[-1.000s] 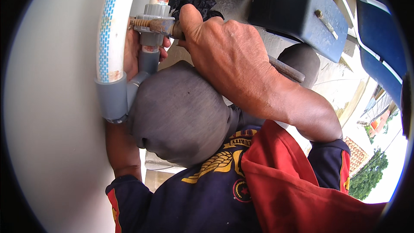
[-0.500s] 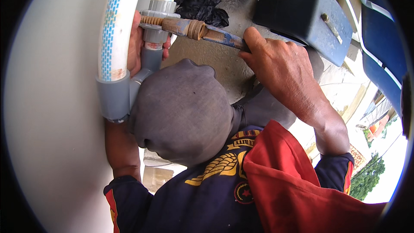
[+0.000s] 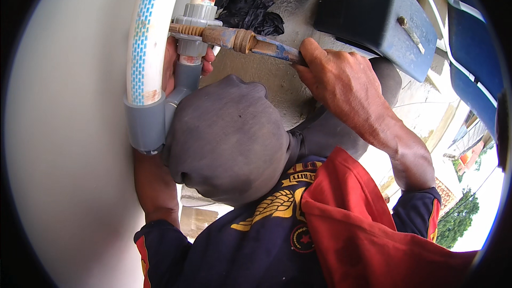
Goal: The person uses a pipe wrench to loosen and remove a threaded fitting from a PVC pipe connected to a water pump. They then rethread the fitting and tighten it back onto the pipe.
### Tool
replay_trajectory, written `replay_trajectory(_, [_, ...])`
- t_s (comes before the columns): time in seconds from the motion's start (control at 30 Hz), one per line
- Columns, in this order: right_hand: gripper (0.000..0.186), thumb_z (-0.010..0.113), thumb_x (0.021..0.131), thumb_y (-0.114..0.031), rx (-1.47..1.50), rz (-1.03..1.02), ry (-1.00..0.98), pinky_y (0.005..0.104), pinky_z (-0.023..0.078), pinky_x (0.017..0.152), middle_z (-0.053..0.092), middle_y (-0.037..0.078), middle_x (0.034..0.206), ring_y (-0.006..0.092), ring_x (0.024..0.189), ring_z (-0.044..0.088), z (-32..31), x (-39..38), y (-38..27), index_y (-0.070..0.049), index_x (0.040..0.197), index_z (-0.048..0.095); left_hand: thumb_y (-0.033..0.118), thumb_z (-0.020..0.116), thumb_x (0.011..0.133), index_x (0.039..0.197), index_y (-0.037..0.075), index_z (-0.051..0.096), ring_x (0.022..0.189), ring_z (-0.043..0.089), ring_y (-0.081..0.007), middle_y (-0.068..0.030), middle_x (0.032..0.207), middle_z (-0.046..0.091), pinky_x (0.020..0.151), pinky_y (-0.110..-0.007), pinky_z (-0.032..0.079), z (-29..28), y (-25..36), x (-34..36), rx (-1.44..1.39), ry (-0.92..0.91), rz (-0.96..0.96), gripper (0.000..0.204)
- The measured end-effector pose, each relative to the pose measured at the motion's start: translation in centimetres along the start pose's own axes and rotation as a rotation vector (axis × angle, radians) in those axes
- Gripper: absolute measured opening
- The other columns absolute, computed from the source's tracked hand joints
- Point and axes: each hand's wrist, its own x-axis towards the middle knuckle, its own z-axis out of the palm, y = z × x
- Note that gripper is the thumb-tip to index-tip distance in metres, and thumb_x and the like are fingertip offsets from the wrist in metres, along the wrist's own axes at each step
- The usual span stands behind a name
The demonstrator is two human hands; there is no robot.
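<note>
My right hand [image 3: 344, 77] is closed round the handle of a worn, rusty pipe wrench [image 3: 226, 38] with traces of blue paint. The wrench lies across a grey plastic pipe union [image 3: 196, 17], its threaded end to the left; its bite on the union is partly hidden. Behind the union my left hand [image 3: 169, 66] wraps round the grey pipe [image 3: 188, 76], with fingertips showing on its right side. Rust-coloured stains mark the white pipe sections above and below the union. My knee, in grey trousers [image 3: 226, 138], is bent just below the pipe.
A white hose [image 3: 144, 42] with blue dashes runs into a grey elbow fitting [image 3: 146, 122] beside a large pale wall [image 3: 69, 128]. A crumpled black plastic bag [image 3: 250, 8] lies behind the union. A dark box-shaped cover [image 3: 384, 21] stands at the upper right.
The wrench's threaded end sits slightly lower against the union, so the wrench lies a little flatter. Both hands keep their grip. The hose and elbow appear shifted slightly right in view.
</note>
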Motion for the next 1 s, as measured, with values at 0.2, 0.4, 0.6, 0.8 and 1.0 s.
replay_trajectory(0.2, [0.028, 0.059, 0.098, -0.029, 0.066, -0.078, 0.062, 0.0479, 0.051, 0.051, 0.060, 0.017, 0.058, 0.0390, 0.058, 0.065, 0.2, 0.0, 0.2, -0.003, 0.092, 0.052, 0.049, 0.067, 0.092, 0.125, 0.000, 0.049, 0.089, 0.062, -0.0138, -0.0099, 0.099, 0.060, 0.079, -0.028, 0.055, 0.5, -2.1, -1.7, -0.249, 0.153, -0.259, 0.062])
replay_trajectory(0.4, [0.028, 0.059, 0.098, -0.028, 0.074, -0.052, 0.033, 0.0483, 0.050, 0.051, 0.060, 0.018, 0.059, 0.0395, 0.058, 0.065, 0.5, 0.0, 0.5, -0.002, 0.092, 0.052, 0.025, 0.075, 0.087, 0.114, 0.001, 0.055, 0.077, 0.058, -0.0100, -0.0053, 0.087, 0.060, 0.076, -0.023, 0.050, -1.0, -2.2, -0.6, -0.351, -0.152, -0.245, 0.041])
replay_trajectory(0.6, [0.026, 0.058, 0.098, -0.027, 0.059, -0.067, 0.054, 0.0481, 0.050, 0.050, 0.059, 0.018, 0.057, 0.0397, 0.057, 0.064, 0.7, 0.1, 0.7, -0.002, 0.091, 0.052, 0.019, 0.074, 0.085, 0.112, 0.002, 0.055, 0.078, 0.058, -0.0097, -0.0042, 0.089, 0.062, 0.077, -0.023, 0.049, -1.1, -3.1, -0.4, -0.365, -0.109, -0.218, 0.038])
replay_trajectory(0.8, [0.027, 0.059, 0.098, -0.028, 0.068, -0.053, 0.049, 0.0475, 0.050, 0.050, 0.059, 0.017, 0.057, 0.0389, 0.057, 0.065, 0.9, 0.2, 0.7, -0.002, 0.093, 0.053, 0.020, 0.074, 0.084, 0.112, 0.001, 0.054, 0.084, 0.059, -0.0099, -0.0038, 0.093, 0.062, 0.081, -0.024, 0.049, -2.0, -3.7, -0.1, -0.329, -0.141, -0.178, 0.039])
replay_trajectory(1.0, [0.026, 0.058, 0.099, -0.028, 0.065, -0.054, 0.046, 0.0471, 0.051, 0.051, 0.061, 0.017, 0.059, 0.0385, 0.058, 0.066, 1.6, 0.3, 1.2, -0.003, 0.093, 0.055, 0.019, 0.074, 0.083, 0.109, 0.002, 0.056, 0.081, 0.057, -0.0113, -0.0052, 0.089, 0.061, 0.079, -0.026, 0.049, -1.4, -3.5, -0.2, -0.342, -0.118, -0.199, 0.036])
